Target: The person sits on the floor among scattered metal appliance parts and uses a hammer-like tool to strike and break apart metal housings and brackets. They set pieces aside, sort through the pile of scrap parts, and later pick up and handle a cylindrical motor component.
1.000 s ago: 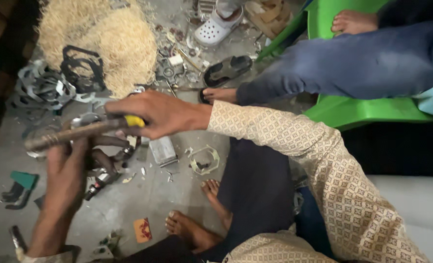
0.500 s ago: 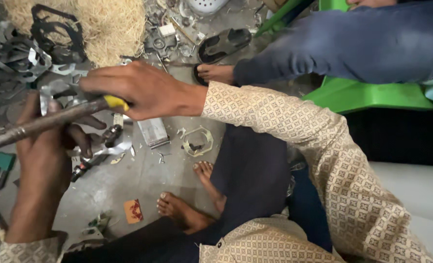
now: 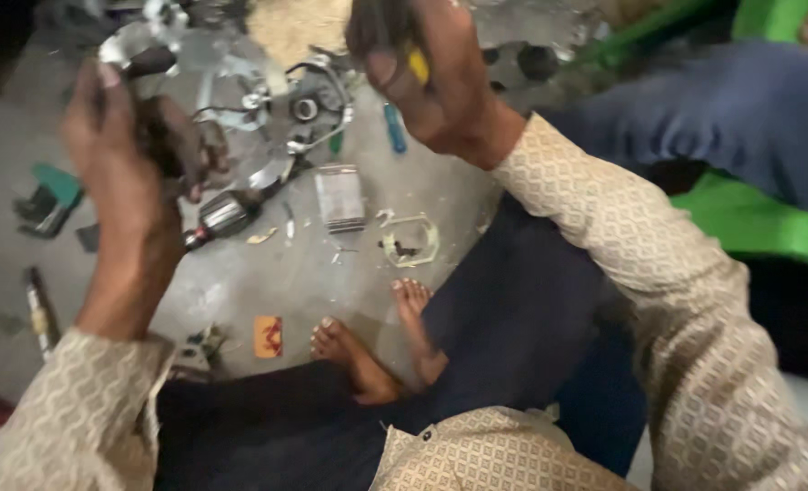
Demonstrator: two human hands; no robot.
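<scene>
Both hands now higher: right hand [image 3: 431, 77] closed around yellow-handled tool [image 3: 417, 64], left hand [image 3: 127, 150] around dark part [image 3: 163, 136].

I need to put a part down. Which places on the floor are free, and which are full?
Bare concrete floor lies between the small metal block, the orange card and the bare feet. Another free patch sits left of the motor rotor, toward the green piece. The top, around the metal scrap, is crowded.

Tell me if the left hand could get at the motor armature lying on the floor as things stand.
Probably not right away: the left hand is raised above the armature with nothing between them, but it is already closed around a dark part.
</scene>
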